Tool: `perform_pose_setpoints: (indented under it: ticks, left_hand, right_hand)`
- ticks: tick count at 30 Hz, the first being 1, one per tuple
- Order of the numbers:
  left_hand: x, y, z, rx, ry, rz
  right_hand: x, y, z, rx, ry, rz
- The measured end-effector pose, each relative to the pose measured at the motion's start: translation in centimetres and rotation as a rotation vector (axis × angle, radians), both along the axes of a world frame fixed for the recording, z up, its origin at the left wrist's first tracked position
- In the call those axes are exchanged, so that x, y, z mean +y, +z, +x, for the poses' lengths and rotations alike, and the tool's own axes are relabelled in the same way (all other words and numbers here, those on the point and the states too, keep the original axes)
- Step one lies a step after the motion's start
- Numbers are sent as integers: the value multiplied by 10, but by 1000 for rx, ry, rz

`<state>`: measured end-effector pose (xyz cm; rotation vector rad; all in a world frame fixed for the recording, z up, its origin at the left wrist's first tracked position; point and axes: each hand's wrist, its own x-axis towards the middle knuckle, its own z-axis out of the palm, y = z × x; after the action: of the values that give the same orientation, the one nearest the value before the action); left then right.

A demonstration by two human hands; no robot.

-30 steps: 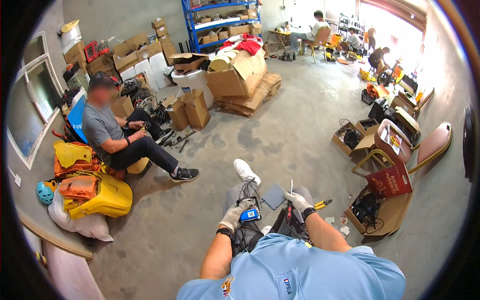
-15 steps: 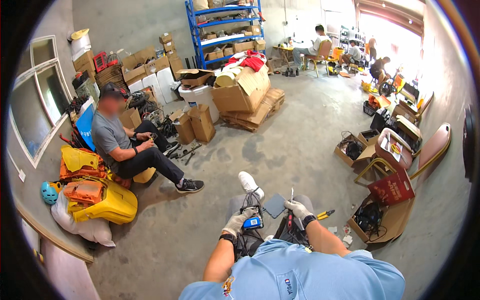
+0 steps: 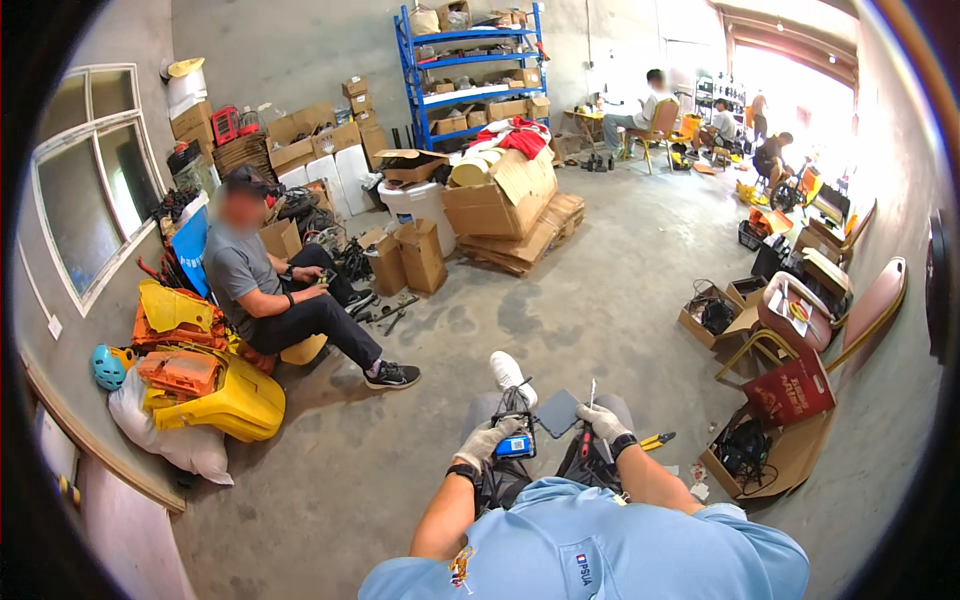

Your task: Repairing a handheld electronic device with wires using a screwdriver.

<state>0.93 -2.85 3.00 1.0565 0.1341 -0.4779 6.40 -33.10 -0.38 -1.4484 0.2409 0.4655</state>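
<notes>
My left hand (image 3: 484,442), in a pale work glove, is closed around a blue box-shaped unit (image 3: 514,446) with a white label and black cables (image 3: 515,402). A flat dark grey plate (image 3: 557,413) sits between my hands, its right edge at my right fingertips. My right hand (image 3: 602,424), gloved too, is closed on a thin, light-coloured stick (image 3: 593,389) that points up and away. Just below those fingers shows a red handle (image 3: 586,441); whether it joins the stick I cannot tell. Both hands are over my lap.
Yellow-handled pliers (image 3: 657,441) lie right of my knee. An open carton (image 3: 790,465) with black parts stands further right, below a chair (image 3: 845,310). At left sits a person (image 3: 250,270) beside yellow and orange plastic shells (image 3: 235,400). Stacked cardboard (image 3: 505,205) stands ahead.
The view has turned slightly, so the room sits further right in the picture. My hands keep nearly the same grip on the blue unit and the stick.
</notes>
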Motion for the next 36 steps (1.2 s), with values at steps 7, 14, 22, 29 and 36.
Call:
perform_pose_setpoints:
  ticks: [7,14,22,29,36]
  left_hand:
    - [-1,10,-8,-42,-1,72]
    - [-4,27,-20,-100,-2,39]
    - [-4,36,-36,-125,35,101]
    - [0,31,-39,-141,69,102]
    - [-1,33,-45,-172,78,158]
  right_hand:
    - [2,0,-1,-41,4,70]
    - [5,-1,0,-58,34,86]
    - [13,-4,5,-55,-3,69]
    - [12,-3,6,-96,4,44]
    - [8,-11,5,-138,24,-80]
